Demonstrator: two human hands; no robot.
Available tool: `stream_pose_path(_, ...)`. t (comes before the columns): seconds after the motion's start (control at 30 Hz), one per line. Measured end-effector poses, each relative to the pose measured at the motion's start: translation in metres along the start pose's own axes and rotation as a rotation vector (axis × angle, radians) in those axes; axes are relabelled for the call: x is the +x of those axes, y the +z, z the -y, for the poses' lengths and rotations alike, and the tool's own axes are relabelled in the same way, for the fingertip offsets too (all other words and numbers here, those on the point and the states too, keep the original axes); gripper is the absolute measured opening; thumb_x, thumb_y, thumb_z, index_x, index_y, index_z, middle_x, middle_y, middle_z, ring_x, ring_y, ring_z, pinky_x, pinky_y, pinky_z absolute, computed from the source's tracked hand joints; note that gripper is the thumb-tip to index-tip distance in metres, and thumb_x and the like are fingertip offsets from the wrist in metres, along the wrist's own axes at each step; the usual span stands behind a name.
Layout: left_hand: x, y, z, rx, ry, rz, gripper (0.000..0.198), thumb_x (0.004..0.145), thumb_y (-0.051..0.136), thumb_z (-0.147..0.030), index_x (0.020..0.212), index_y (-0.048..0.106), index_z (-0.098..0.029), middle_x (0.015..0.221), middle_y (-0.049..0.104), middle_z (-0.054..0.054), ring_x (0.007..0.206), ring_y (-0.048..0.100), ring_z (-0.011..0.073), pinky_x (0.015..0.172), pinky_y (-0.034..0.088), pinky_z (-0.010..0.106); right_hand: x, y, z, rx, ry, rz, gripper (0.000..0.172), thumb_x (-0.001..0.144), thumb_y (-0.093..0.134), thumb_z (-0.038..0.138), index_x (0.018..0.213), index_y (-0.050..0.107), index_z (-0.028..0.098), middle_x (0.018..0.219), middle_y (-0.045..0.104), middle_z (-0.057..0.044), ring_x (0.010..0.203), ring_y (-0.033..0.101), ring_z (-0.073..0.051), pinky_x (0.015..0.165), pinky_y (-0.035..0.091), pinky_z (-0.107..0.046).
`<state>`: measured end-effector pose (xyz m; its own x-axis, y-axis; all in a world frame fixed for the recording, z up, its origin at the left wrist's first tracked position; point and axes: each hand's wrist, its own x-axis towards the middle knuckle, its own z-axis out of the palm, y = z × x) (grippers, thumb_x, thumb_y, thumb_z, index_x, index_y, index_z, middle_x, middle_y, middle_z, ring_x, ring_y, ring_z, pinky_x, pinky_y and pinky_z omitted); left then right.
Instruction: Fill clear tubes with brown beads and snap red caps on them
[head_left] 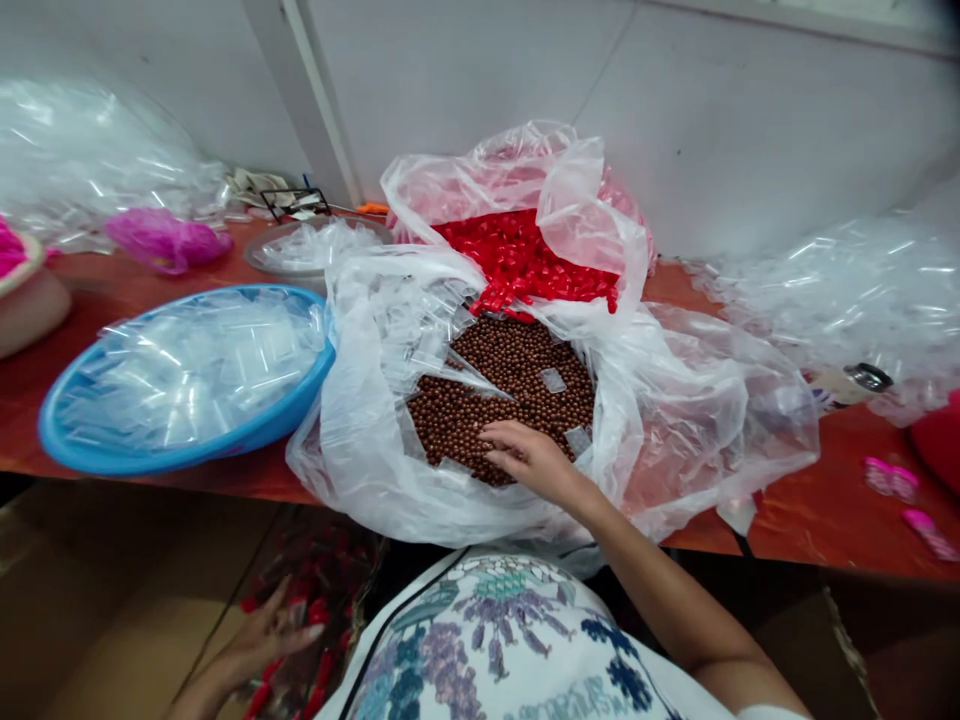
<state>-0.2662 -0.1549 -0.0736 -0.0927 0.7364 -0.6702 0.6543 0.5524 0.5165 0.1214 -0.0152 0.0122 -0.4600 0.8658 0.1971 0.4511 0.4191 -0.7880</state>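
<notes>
A white plastic bag (352, 490) lies wide open on the table, full of small round brown beads (517, 360). My right hand (529, 462) is at the near side of these beads, its fingers a little bent and apart, with nothing visible in them. Small clear plastic pieces (553, 380) rest on the beads. Below the table edge, my left hand (262, 635) is over a cardboard box holding several red-topped clear items (319, 610); its thumb and fingers are spread. Motion blur softens that hand and the items.
Behind the beads stands another bag with red small pieces (525, 255). At left is a blue basin (56, 430) of clear plastic pieces. A grey dish (259, 255), a pink bag (169, 240) and a lidded jar (862, 380) are on the red table (795, 500). Pink items (892, 480) lie right.
</notes>
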Motion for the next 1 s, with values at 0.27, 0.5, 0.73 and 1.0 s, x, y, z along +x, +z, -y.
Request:
stream_pose_path(0.27, -0.055, -0.044, -0.193, 0.009, 0.459, 0.483, 0.038, 0.065, 0.069, -0.042, 0.101, 0.071, -0.031, 0.097, 0.071, 0.004, 0.089, 0.064, 0.026, 0.08, 0.051, 0.032, 0.023, -0.056, -0.058, -0.587, 0.337, -0.237, 0.029, 0.088, 0.051, 0.033, 0.11, 0.061, 0.017, 0.103, 0.059, -0.009, 0.096, 0.057, -0.019, 0.088, 0.043, -0.031)
stream_pose_path(0.5, 0.019, 0.003, -0.335, 0.139, 0.899, 0.182, 0.023, 0.075, 0.059, -0.031, 0.093, 0.072, -0.024, 0.098, 0.07, 0.006, 0.093, 0.063, 0.0229, 0.084, 0.047, 0.031, 0.039, -0.061, -0.072, -0.803, 0.505, -0.098, 0.03, 0.09, 0.046, 0.023, 0.118, 0.056, 0.019, 0.103, 0.058, -0.011, 0.093, 0.056, -0.019, 0.085, 0.04, -0.029)
stream_pose_path(0.73, 0.104, 0.077, -0.374, -0.249, 0.42, 0.337, 0.022, 0.075, 0.059, -0.024, 0.056, 0.058, -0.013, 0.05, 0.058, 0.003, 0.044, 0.055, 0.0127, 0.047, 0.049, 0.026, 0.028, -0.077, -0.061, -0.843, 0.436, 0.022, 0.028, 0.085, 0.043, 0.01, 0.103, 0.063, 0.017, 0.097, 0.06, -0.011, 0.093, 0.056, -0.021, 0.082, 0.041, -0.029)
stream_pose_path(1.0, 0.146, 0.085, -0.367, -0.424, 0.371, 0.16, 0.011, 0.074, 0.061, -0.022, 0.069, 0.061, -0.012, 0.053, 0.058, 0.001, 0.043, 0.055, 0.0095, 0.043, 0.049, 0.021, 0.071, -0.044, -0.073, -0.7, 0.418, 0.025, 0.025, 0.084, 0.044, 0.01, 0.1, 0.062, 0.014, 0.098, 0.059, -0.013, 0.091, 0.058, -0.021, 0.081, 0.043, -0.03)
